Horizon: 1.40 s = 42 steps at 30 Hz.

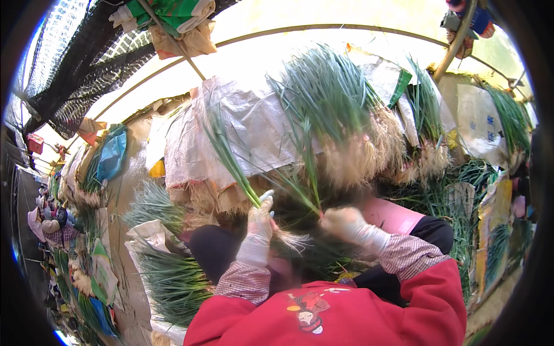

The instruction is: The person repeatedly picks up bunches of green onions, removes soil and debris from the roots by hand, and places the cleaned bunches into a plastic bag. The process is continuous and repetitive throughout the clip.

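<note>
My left hand (pixel 261 216), in a pale glove, is closed around a few green onions (pixel 236 171); their green leaves point up and away, and their white roots hang out below the fist. To its right my right hand (pixel 344 222), gloved too and blurred, grips the lower end of another green onion (pixel 315 184) whose leaves fan upward. Beyond both hands a large bundle of green onions (pixel 326 93) lies with its pale roots towards me. A white woven sack (pixel 255 134) covers more onions, whose roots stick out beneath it.
Green onions (pixel 175 277) lie on a white sack at my left knee. Loose green leaves (pixel 461 233) are heaped at the right. Further bundles (pixel 426 112) stand at the back right. Several people (pixel 56 222) sit at the far left among other heaps. A metal pole (pixel 454 47) rises at the upper right.
</note>
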{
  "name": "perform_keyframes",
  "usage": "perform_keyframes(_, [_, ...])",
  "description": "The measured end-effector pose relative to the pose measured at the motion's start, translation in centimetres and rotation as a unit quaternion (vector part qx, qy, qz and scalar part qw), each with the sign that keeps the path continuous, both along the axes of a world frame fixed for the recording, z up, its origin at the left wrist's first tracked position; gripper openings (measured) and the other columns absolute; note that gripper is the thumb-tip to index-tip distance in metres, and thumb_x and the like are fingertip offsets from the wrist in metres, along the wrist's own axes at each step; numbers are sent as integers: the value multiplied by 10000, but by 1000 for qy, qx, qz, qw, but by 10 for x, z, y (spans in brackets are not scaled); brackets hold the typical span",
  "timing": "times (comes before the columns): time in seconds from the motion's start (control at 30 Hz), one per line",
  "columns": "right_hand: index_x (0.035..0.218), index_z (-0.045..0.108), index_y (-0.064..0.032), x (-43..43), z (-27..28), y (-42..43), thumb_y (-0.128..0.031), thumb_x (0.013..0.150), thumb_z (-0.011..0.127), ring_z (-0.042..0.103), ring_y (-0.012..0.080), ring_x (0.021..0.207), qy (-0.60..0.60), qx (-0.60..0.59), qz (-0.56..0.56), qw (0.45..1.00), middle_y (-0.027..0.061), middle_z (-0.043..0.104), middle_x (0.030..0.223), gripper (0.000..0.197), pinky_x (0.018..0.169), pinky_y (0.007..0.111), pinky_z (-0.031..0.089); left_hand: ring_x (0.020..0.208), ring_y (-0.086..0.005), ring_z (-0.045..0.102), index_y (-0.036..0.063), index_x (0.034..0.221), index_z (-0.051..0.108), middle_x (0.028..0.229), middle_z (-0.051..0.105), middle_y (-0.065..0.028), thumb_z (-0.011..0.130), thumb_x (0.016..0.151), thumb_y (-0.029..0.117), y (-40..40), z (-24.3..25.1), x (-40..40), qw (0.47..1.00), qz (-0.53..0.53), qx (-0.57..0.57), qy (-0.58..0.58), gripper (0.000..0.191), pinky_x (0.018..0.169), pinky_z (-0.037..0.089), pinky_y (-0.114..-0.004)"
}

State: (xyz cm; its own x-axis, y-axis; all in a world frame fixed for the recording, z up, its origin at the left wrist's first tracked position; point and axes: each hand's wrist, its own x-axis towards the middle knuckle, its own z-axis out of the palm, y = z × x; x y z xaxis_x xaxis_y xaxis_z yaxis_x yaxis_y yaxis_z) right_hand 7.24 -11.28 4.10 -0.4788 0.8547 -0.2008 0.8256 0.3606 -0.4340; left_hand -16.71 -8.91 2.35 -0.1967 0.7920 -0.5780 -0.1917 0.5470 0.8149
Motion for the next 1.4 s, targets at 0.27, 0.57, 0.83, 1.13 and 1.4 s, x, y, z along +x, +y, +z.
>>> perform_keyframes(0.27, [1047, 660, -69, -9, 9, 9, -269, 917, 615, 674, 271, 824, 252, -117, -59, 959, 152, 680, 904, 243, 763, 368, 518, 996, -223, 610, -28, 1302, 482, 1124, 621, -136, 573, 941, 193, 9, -27, 39, 879, -166, 25, -447, 434, 908, 501, -377])
perform_keyframes(0.57, [1055, 638, -41, -22, -18, 42, -110, 882, 632, 549, 81, 660, 531, -255, -296, 752, 18, 626, 849, 186, 609, 222, 460, 758, -172, 646, -46, 1143, 589, 876, 662, -92, 589, 926, 105, -19, -21, 30, 939, -165, -26, -300, 265, 739, 561, -337])
perform_keyframes(0.83, [956, 621, -43, -47, 1, 35, -274, 942, 536, 630, 256, 740, 291, -219, -131, 922, 115, 651, 786, 247, 647, 358, 482, 531, -134, 574, -26, 941, 662, 714, 642, -65, 675, 869, 108, -37, -15, 33, 993, -76, -45, -77, 153, 562, 519, -264])
perform_keyframes(1.13, [943, 552, -36, -47, -24, -4, -280, 987, 513, 606, 192, 602, 416, -216, -243, 849, 95, 616, 792, 251, 504, 330, 464, 589, -134, 594, -64, 1005, 643, 762, 654, -98, 640, 883, 65, -33, -7, 29, 985, -48, 0, -168, 178, 545, 505, -245])
perform_keyframes(1.4, [942, 622, -49, 34, -40, 28, -356, 900, 557, 669, 345, 813, -70, -75, 131, 986, 188, 676, 866, 317, 728, 444, 532, 536, -8, 401, -22, 1265, 461, 799, 522, 7, 507, 997, 215, 1, 83, -91, 919, 51, 189, -341, 361, 458, 388, -176])
